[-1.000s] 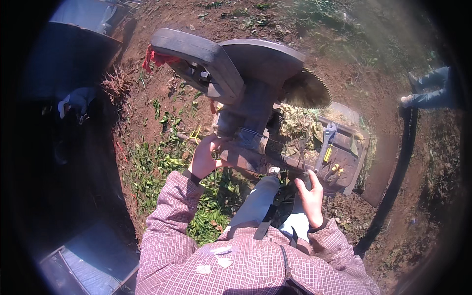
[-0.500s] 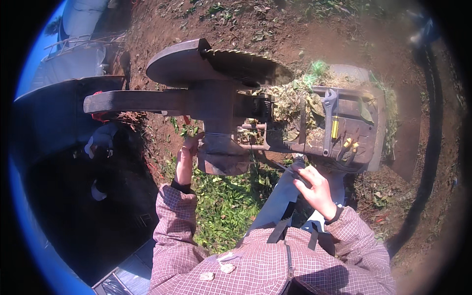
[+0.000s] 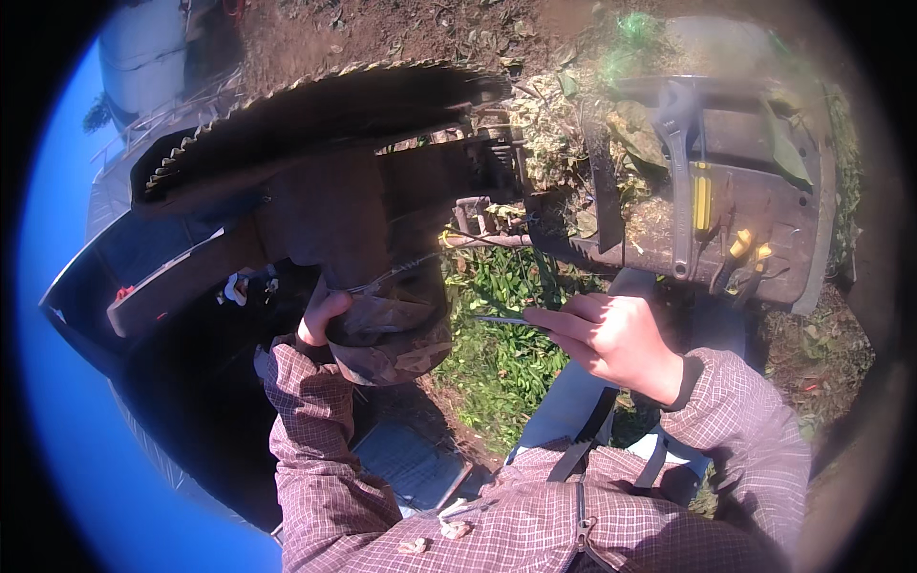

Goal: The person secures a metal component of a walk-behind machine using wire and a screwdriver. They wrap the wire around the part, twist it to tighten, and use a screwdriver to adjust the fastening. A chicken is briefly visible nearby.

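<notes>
My left hand (image 3: 325, 310) grips the rounded lower end (image 3: 392, 334) of a rusty metal machine part, thumb on its side and the other fingers hidden behind. Brown, crinkled wrapping covers this end, with a thin wire (image 3: 406, 267) round it. To its right, my right hand (image 3: 621, 339) is closed on a thin, dark, pointed metal tool (image 3: 501, 319). Its tip points left toward the wrapped end, apart from it; the handle is hidden in my fingers. Above spreads the dark machine body (image 3: 334, 205) with a wide, jagged-edged metal hood (image 3: 315, 119).
On a metal plate (image 3: 764, 201) at right lie an adjustable wrench (image 3: 679, 181), a yellow-handled screwdriver (image 3: 703, 196) and yellow-handled pliers (image 3: 738, 246). Dry chopped leaves (image 3: 549, 129) cling to the machine. Green leaves (image 3: 487, 372) cover ground below. A large dark container (image 3: 191, 382) stands left.
The view has moved nearer and tilted, so the machine looks larger. My left hand has come lower on the rounded end. My right hand, with the thin tool, has turned palm-down.
</notes>
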Motion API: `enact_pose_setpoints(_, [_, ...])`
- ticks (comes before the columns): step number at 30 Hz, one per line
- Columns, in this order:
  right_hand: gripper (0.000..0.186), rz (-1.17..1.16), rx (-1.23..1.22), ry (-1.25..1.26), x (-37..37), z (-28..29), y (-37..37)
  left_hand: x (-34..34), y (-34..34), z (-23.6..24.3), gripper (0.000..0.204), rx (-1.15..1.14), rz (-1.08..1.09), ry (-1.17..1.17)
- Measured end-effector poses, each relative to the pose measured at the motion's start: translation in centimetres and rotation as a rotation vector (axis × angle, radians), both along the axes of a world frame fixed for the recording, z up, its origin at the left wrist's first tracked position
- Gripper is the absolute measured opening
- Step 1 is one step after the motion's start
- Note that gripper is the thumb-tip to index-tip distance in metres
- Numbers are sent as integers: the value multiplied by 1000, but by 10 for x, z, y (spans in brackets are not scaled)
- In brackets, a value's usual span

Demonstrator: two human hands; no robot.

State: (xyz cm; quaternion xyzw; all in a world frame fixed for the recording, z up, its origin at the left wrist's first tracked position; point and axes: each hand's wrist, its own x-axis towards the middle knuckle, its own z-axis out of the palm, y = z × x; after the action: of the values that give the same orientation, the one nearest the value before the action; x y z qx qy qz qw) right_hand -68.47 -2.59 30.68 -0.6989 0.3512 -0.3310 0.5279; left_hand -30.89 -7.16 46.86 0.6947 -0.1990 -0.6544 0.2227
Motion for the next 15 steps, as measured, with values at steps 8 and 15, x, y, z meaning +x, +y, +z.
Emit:
enact_pose_setpoints(8, [38,21,219,-203,26,-37,10,-18,10,11,93,90,90,-32])
enact_pose_setpoints(15, [42,30,148,-348,53,-70,13,-22,8,25,93,127,38,-101])
